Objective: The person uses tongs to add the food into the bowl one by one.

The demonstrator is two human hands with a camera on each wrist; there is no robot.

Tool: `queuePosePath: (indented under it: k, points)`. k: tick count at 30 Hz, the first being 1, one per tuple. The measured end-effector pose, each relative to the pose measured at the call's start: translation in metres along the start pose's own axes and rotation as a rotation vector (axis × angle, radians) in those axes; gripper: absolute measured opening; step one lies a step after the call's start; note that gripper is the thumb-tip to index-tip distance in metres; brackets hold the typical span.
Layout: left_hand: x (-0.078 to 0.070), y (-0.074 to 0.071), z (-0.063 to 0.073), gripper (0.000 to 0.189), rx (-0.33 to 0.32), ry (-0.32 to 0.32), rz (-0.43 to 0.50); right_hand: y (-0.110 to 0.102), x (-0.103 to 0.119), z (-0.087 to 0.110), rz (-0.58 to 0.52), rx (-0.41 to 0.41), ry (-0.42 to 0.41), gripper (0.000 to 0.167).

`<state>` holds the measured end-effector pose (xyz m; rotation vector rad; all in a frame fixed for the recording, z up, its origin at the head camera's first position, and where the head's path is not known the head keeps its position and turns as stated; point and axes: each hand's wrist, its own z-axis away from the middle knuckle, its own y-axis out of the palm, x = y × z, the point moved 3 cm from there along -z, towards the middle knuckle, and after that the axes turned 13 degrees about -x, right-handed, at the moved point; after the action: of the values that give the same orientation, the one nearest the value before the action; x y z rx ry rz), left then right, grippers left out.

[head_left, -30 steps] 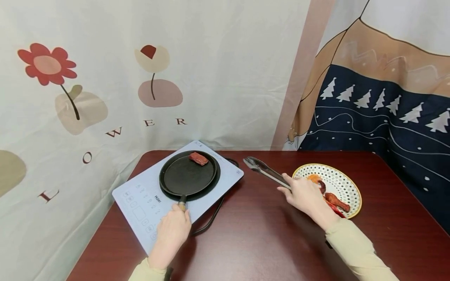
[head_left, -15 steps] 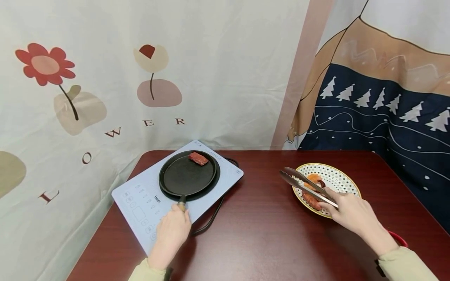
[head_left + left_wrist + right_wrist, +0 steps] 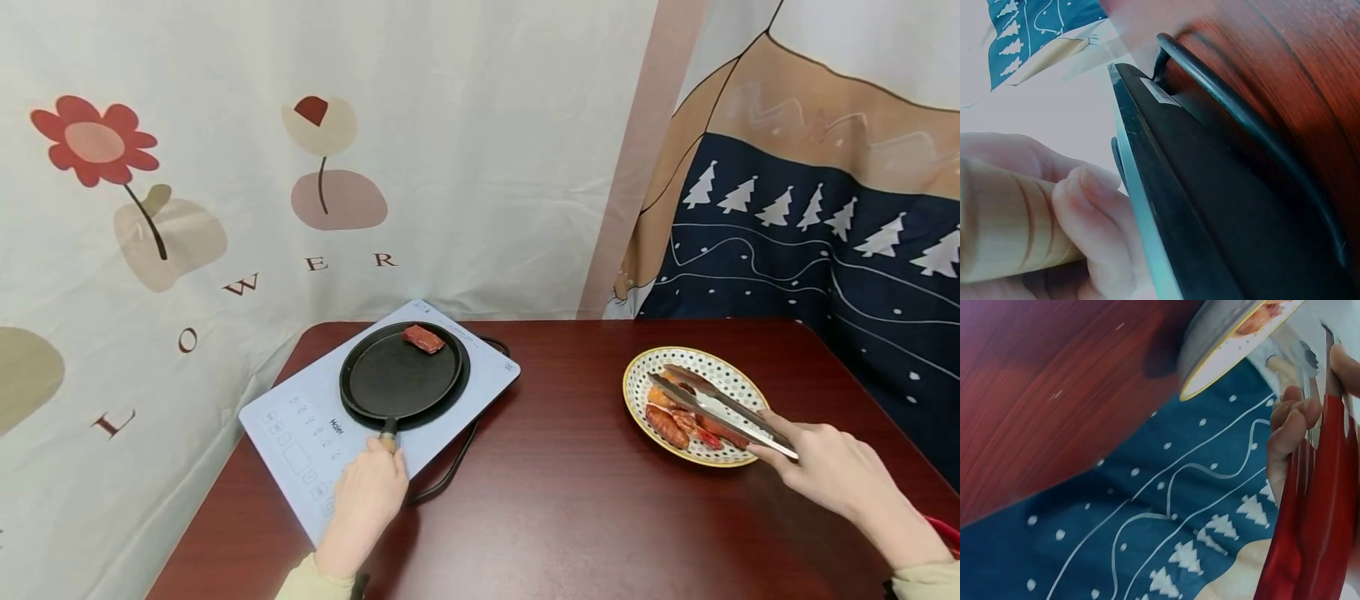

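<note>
Pan handle (image 3: 388,435), well to L of plate (image 3: 720,367), is gripped by L hand (image 3: 371,483), fingers curled round; tongs (image 3: 697,403), slightly spread, held over plate w/ R hand's (image 3: 836,468) fingers bent round.

Both sleeves (image 3: 313,582) are pale yellow-green, with a small black piece (image 3: 360,586) showing at each one's edge.

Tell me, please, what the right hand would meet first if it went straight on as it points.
Probably the dotted plate or its food, tongs leading; height above it is unclear.
</note>
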<state>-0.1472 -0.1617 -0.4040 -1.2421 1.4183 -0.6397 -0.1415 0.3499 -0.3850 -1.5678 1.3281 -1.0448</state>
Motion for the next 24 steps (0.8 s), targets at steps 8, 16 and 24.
queuePosePath:
  k: [8, 16, 24]
  points:
    - [0.001, 0.000, 0.000, 0.031, 0.003, 0.004, 0.000, 0.001, -0.031, 0.013, 0.078, 0.074, 0.012, 0.061]
    - [0.000, -0.001, 0.001, 0.030, -0.018, 0.014, 0.006, -0.002, -0.044, 0.024, 0.141, 0.120, 0.017, 0.063]
    - [0.000, 0.000, 0.000, 0.031, -0.011, 0.013, 0.004, -0.001, -0.053, 0.025, 0.169, 0.160, 0.029, 0.066]
